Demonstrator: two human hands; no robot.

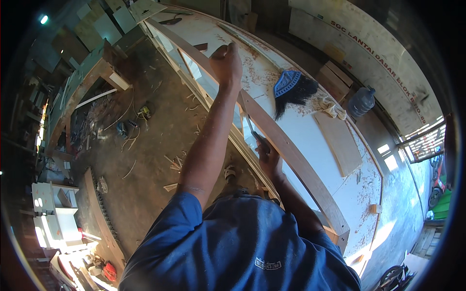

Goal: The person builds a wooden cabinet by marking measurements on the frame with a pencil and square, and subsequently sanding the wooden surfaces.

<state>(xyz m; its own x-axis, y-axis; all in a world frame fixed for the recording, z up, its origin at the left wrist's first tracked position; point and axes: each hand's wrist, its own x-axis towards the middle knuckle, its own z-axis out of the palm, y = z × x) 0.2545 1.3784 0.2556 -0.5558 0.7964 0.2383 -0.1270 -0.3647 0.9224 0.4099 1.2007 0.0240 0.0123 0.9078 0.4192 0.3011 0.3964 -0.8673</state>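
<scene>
My left hand is closed in a fist above the long wooden rail of a frame on the workbench. Whatever its fingers may hold is hidden. Lower and to the right, my right hand wraps around the dark handle of a long, narrow tool. Its slim shaft slants up toward the rail, beside the frame's inner side; its exact kind I cannot make out. Beyond the rail, a blue brush head with black bristles lies on the white bench top, among reddish-brown shavings.
A pale board and light-coloured gloves lie on the bench. Behind it stand a large water bottle and cardboard boxes. On the left floor are wood scraps, cords and a power tool, near a curved wooden structure.
</scene>
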